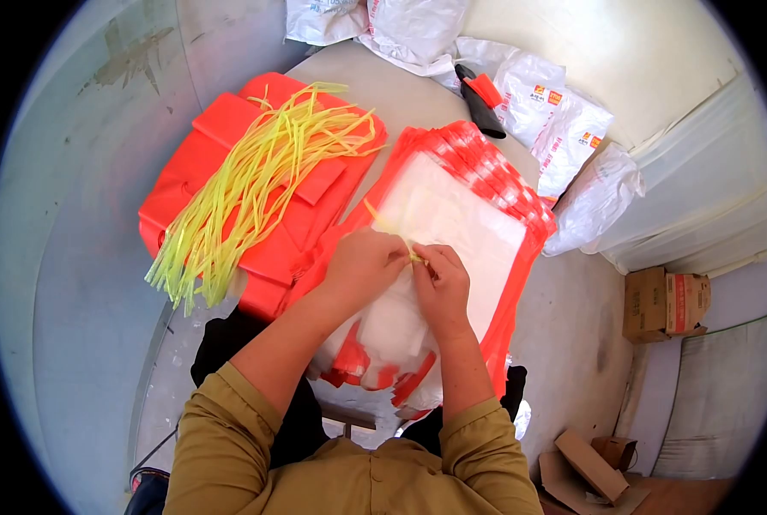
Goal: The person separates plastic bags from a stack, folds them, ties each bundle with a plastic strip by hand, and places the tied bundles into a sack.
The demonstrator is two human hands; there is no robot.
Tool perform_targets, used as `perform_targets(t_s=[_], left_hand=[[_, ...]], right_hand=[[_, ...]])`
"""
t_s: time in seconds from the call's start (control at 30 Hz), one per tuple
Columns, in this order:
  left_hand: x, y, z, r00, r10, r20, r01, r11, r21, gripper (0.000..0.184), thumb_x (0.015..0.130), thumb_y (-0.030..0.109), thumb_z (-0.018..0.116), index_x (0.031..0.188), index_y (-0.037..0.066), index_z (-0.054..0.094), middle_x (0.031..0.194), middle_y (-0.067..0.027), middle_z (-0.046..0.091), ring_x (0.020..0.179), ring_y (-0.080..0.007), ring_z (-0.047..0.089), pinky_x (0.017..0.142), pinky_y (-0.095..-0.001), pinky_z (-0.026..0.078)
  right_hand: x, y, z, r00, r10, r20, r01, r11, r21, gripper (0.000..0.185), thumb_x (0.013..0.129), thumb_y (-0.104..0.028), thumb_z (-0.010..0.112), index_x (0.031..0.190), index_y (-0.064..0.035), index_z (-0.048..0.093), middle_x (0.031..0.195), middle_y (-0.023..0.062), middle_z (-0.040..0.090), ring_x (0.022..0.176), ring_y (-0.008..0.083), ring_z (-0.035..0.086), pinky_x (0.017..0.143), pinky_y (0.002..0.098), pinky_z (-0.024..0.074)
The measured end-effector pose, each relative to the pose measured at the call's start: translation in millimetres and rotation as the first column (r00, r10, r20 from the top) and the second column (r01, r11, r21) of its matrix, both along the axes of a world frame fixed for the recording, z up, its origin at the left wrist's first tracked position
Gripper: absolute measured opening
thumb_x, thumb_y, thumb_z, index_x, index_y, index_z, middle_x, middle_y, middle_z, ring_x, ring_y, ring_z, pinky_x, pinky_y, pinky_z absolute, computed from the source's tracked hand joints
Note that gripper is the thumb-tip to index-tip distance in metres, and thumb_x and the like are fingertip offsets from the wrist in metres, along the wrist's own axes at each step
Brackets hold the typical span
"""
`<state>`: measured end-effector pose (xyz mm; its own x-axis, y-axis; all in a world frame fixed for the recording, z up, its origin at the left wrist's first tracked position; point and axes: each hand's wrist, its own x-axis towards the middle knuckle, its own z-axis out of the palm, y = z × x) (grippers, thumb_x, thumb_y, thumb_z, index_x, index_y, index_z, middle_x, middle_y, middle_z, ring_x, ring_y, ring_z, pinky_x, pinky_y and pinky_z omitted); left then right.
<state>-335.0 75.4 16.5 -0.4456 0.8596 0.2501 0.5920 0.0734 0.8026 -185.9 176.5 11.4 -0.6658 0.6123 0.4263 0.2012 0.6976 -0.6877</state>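
Note:
My left hand point(368, 262) and my right hand point(442, 283) come close together over a stack of white plastic bags with red edges point(478, 223). Between their fingertips runs a thin yellow strip point(414, 255), pinched by both hands. Part of the strip sticks out beyond my left hand, toward the upper left. Beneath my wrists the near end of the stack is gathered, with red and white ends point(375, 373) hanging at the table edge. To the left, a bundle of loose yellow strips point(259, 189) lies across folded red plastic bags point(216, 137).
White printed sacks point(529, 94) line the back of the table point(349, 69). A black object with a red piece point(480, 99) lies before them. Cardboard boxes point(649, 305) stand on the floor at right, with flattened cardboard point(594, 468) nearer. A pale wall point(100, 215) rises at left.

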Motion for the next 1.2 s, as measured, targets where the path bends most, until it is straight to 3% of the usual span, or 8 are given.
perform_targets(t_s=[0.37, 0.47, 0.57, 0.67, 0.77, 0.97, 1.07, 1.2], left_hand=[[2.0, 0.3, 0.7, 0.999, 0.015, -0.039, -0.015, 1.0, -0.002, 0.012, 0.088, 0.017, 0.071, 0.089, 0.005, 0.074, 0.082, -0.0149, 0.071, 0.084, -0.0373, 0.065, 0.074, -0.0491, 0.051], [4.2, 1.4, 0.4, 0.997, 0.055, -0.057, -0.055, 0.998, 0.003, 0.013, 0.089, 0.019, 0.069, 0.088, 0.006, 0.073, 0.081, -0.0153, 0.07, 0.083, -0.0375, 0.067, 0.074, -0.0502, 0.052], [5.5, 2.2, -0.4, 0.995, 0.076, -0.066, -0.075, 0.997, 0.014, 0.014, 0.09, 0.019, 0.068, 0.087, 0.007, 0.073, 0.08, -0.0156, 0.07, 0.083, -0.0375, 0.067, 0.073, -0.0506, 0.053], [6.3, 3.1, -1.5, 0.994, 0.082, -0.072, -0.081, 0.997, 0.019, 0.014, 0.089, 0.019, 0.068, 0.087, 0.007, 0.074, 0.08, -0.0154, 0.071, 0.083, -0.0376, 0.067, 0.074, -0.0506, 0.053], [5.8, 3.7, -5.0, 0.993, 0.08, -0.083, -0.077, 0.997, 0.031, 0.014, 0.089, 0.019, 0.068, 0.088, 0.007, 0.074, 0.08, -0.0152, 0.071, 0.083, -0.0378, 0.067, 0.074, -0.0507, 0.053], [4.9, 3.6, -7.0, 0.995, 0.052, -0.088, -0.05, 0.998, 0.028, 0.012, 0.09, 0.017, 0.068, 0.09, 0.006, 0.074, 0.084, -0.0158, 0.071, 0.086, -0.0384, 0.066, 0.077, -0.0499, 0.052], [4.6, 4.0, -10.7, 0.996, 0.054, -0.064, -0.053, 0.998, 0.025, 0.011, 0.09, 0.015, 0.069, 0.089, 0.005, 0.072, 0.085, -0.0163, 0.07, 0.087, -0.0389, 0.065, 0.077, -0.0493, 0.051], [4.9, 3.8, -10.7, 0.996, 0.073, -0.055, -0.071, 0.996, 0.05, 0.009, 0.09, 0.012, 0.067, 0.088, 0.004, 0.07, 0.086, -0.0169, 0.068, 0.087, -0.0395, 0.064, 0.075, -0.0492, 0.051]], right_hand=[[-0.8, 2.8, -1.0, 1.0, 0.009, -0.006, -0.009, 0.997, -0.071, 0.022, 0.091, 0.005, 0.068, 0.112, 0.0015, 0.073, 0.098, 0.0052, 0.069, 0.076, 0.0096, 0.059, 0.067, 0.0243, 0.0503], [-3.0, -0.6, 0.7, 0.996, -0.078, 0.038, 0.085, 0.951, -0.297, 0.024, 0.089, 0.002, 0.069, 0.113, -0.0027, 0.072, 0.098, 0.0073, 0.071, 0.079, 0.0158, 0.066, 0.071, 0.0281, 0.0538], [-2.8, 8.0, 6.0, 0.998, -0.042, 0.041, 0.058, 0.829, -0.557, 0.025, 0.09, 0.001, 0.068, 0.115, -0.0037, 0.071, 0.097, 0.0031, 0.07, 0.081, 0.01, 0.063, 0.074, 0.0257, 0.0526], [0.6, 14.4, 17.7, 0.996, 0.08, 0.039, -0.032, 0.727, -0.685, 0.022, 0.094, 0.001, 0.064, 0.114, -0.0033, 0.07, 0.097, -0.0024, 0.064, 0.085, 0.0047, 0.056, 0.078, 0.0214, 0.0469], [7.2, 21.0, 14.7, 0.976, 0.199, 0.091, -0.093, 0.753, -0.652, 0.021, 0.094, 0.003, 0.063, 0.111, -0.004, 0.071, 0.097, -0.0037, 0.063, 0.086, 0.0044, 0.055, 0.077, 0.0215, 0.0461], [6.2, 9.2, 5.4, 0.991, 0.127, 0.034, -0.098, 0.886, -0.452, 0.019, 0.092, 0.007, 0.062, 0.105, -0.0032, 0.071, 0.097, -0.0031, 0.062, 0.086, 0.0059, 0.055, 0.077, 0.0212, 0.0452], [7.9, 10.9, 4.4, 0.987, 0.156, 0.031, -0.134, 0.923, -0.36, 0.015, 0.092, 0.007, 0.064, 0.102, -0.002, 0.071, 0.107, 0.001, 0.062, 0.089, 0.0078, 0.057, 0.077, 0.0217, 0.046], [12.2, 11.6, -0.1, 0.988, 0.135, 0.075, -0.119, 0.976, -0.182, 0.014, 0.089, 0.007, 0.067, 0.098, -0.0029, 0.072, 0.121, 0.0067, 0.06, 0.101, 0.017, 0.06, 0.087, 0.0276, 0.0496]])
